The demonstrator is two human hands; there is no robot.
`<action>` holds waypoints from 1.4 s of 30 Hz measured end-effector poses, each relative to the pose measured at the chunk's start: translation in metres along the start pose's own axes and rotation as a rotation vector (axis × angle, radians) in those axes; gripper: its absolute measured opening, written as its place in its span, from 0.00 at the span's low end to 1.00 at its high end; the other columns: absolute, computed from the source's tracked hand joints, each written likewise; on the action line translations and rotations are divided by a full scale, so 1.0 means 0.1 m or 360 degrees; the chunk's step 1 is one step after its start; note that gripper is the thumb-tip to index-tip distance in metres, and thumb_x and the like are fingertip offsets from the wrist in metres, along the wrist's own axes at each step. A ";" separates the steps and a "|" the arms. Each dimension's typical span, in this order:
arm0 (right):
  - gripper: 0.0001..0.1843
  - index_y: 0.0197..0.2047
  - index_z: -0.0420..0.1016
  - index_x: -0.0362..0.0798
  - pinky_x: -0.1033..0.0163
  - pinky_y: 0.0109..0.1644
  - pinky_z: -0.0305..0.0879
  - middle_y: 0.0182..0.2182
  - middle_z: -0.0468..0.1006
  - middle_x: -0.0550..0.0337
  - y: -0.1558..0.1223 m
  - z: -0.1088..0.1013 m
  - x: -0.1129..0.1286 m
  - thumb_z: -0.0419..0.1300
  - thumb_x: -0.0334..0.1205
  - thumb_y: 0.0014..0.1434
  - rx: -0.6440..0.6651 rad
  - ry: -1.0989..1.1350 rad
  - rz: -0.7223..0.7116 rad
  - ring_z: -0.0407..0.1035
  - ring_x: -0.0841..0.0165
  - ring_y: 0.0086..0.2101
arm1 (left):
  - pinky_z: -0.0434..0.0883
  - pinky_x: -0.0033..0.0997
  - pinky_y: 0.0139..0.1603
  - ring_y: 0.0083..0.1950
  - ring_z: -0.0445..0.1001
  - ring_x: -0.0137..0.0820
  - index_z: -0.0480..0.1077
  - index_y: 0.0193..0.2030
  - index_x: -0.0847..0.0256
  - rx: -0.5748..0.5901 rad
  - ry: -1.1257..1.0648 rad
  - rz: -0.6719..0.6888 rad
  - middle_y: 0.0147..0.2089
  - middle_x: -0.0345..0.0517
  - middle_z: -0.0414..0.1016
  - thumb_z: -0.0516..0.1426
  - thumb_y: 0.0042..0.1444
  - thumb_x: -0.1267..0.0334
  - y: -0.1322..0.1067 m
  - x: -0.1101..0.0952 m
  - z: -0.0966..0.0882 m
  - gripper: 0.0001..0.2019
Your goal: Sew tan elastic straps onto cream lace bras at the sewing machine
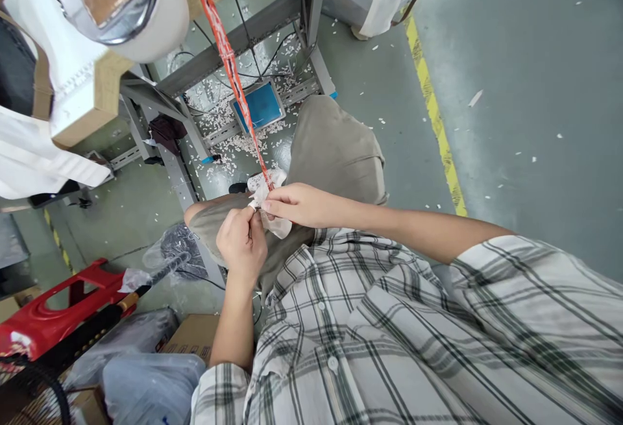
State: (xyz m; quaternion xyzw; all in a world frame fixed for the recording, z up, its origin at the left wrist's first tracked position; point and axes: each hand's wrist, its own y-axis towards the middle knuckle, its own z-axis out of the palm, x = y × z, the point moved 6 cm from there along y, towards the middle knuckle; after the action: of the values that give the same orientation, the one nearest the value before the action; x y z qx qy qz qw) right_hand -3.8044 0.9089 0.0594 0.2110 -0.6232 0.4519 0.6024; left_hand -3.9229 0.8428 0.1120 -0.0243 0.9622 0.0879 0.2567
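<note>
My left hand [242, 241] is closed, its thumb and fingers pinching the edge of a crumpled, thin white sheet [278, 225]. I cannot tell if the sheet is plastic or paper. From the other side my right hand [298, 204] grips the same sheet with its fingertips. A long red strip with white marks [225, 48] hangs down from the top of the view, narrowing to where it meets the white sheet at my right fingertips. Both hands are close together above my lap, and the fingers hide part of the sheet.
A wooden-topped bench [109, 91] with grey metal legs stands ahead. Under it lie a blue-topped device [261, 106], cables and scattered white scraps. A yellow floor line [435, 113] runs on the right. At the left are a red plastic frame [63, 308] and a cardboard box [192, 334].
</note>
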 end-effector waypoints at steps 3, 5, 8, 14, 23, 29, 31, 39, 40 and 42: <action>0.19 0.25 0.57 0.48 0.66 0.32 0.49 0.22 0.57 0.67 0.01 0.00 -0.03 0.51 0.46 0.67 -0.0024 -0.0048 0.0033 0.53 0.74 0.27 | 0.62 0.28 0.33 0.29 0.66 0.28 0.75 0.37 0.61 0.0007 -0.0013 -0.0026 0.27 0.41 0.69 0.56 0.63 0.66 -0.02 0.01 0.02 0.06; 0.19 0.25 0.59 0.47 0.66 0.31 0.48 0.22 0.57 0.67 0.01 0.02 -0.06 0.52 0.44 0.66 -0.0014 0.0047 0.0051 0.52 0.75 0.26 | 0.62 0.28 0.33 0.29 0.65 0.28 0.75 0.37 0.61 0.0000 -0.0060 -0.0080 0.27 0.40 0.67 0.56 0.64 0.66 -0.03 0.01 0.03 0.07; 0.18 0.26 0.62 0.47 0.68 0.27 0.47 0.19 0.56 0.70 0.00 0.10 -0.12 0.52 0.46 0.67 0.0077 0.0394 0.0098 0.50 0.77 0.22 | 0.62 0.27 0.34 0.29 0.64 0.27 0.75 0.38 0.61 -0.0004 -0.0300 -0.0261 0.27 0.39 0.66 0.56 0.65 0.64 -0.06 0.02 0.04 0.07; 0.16 0.30 0.68 0.45 0.69 0.21 0.42 0.17 0.56 0.73 -0.01 0.21 -0.16 0.53 0.45 0.67 0.0190 0.0844 0.0234 0.46 0.79 0.17 | 0.64 0.27 0.35 0.31 0.66 0.28 0.76 0.39 0.60 0.0008 -0.0560 -0.0465 0.30 0.40 0.69 0.57 0.65 0.61 -0.11 0.07 0.05 0.08; 0.17 0.28 0.67 0.45 0.70 0.23 0.46 0.18 0.57 0.71 -0.01 0.12 -0.13 0.55 0.44 0.67 0.0078 0.0527 0.0293 0.50 0.79 0.19 | 0.62 0.27 0.34 0.30 0.65 0.27 0.75 0.41 0.62 -0.0062 0.0041 0.0059 0.28 0.40 0.69 0.56 0.63 0.71 -0.08 -0.06 -0.01 0.05; 0.18 0.29 0.65 0.46 0.70 0.20 0.42 0.18 0.57 0.72 0.03 0.22 -0.17 0.54 0.48 0.67 0.0180 0.0852 0.0127 0.46 0.80 0.17 | 0.66 0.26 0.37 0.33 0.69 0.27 0.77 0.40 0.60 -0.0076 -0.0756 -0.0567 0.32 0.41 0.73 0.58 0.64 0.63 -0.15 0.13 0.12 0.06; 0.18 0.31 0.67 0.46 0.69 0.20 0.41 0.19 0.56 0.72 0.01 0.20 -0.17 0.52 0.49 0.68 0.0181 0.0937 0.0135 0.45 0.80 0.17 | 0.68 0.27 0.38 0.35 0.72 0.28 0.78 0.41 0.59 -0.0143 -0.1002 -0.0772 0.35 0.43 0.76 0.60 0.63 0.60 -0.21 0.22 0.17 0.07; 0.19 0.34 0.71 0.45 0.67 0.31 0.53 0.26 0.66 0.65 -0.09 -0.01 0.02 0.52 0.52 0.67 -0.0165 0.0311 -0.0165 0.57 0.75 0.27 | 0.72 0.28 0.42 0.39 0.77 0.31 0.80 0.40 0.59 -0.0159 -0.1219 -0.0984 0.39 0.46 0.81 0.64 0.58 0.55 -0.25 0.24 0.14 0.10; 0.19 0.33 0.70 0.45 0.67 0.32 0.54 0.27 0.67 0.64 -0.09 -0.02 0.04 0.52 0.52 0.67 -0.0201 0.0226 -0.0211 0.59 0.74 0.28 | 0.72 0.28 0.42 0.39 0.77 0.31 0.80 0.40 0.59 -0.0145 -0.1231 -0.0996 0.39 0.46 0.81 0.64 0.58 0.55 -0.25 0.23 0.13 0.10; 0.18 0.34 0.69 0.46 0.66 0.34 0.55 0.27 0.68 0.64 -0.10 -0.03 0.07 0.51 0.51 0.67 -0.0248 0.0121 -0.0284 0.60 0.73 0.29 | 0.72 0.28 0.40 0.38 0.76 0.31 0.80 0.41 0.59 -0.0133 -0.1208 -0.1018 0.39 0.47 0.80 0.64 0.58 0.54 -0.25 0.23 0.12 0.11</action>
State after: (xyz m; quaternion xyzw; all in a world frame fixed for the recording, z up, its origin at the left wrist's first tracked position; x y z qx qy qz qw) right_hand -3.7964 0.9082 0.0688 0.2008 -0.6118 0.3546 0.6779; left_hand -3.9347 0.8207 0.0868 -0.2949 0.7409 0.0458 0.6017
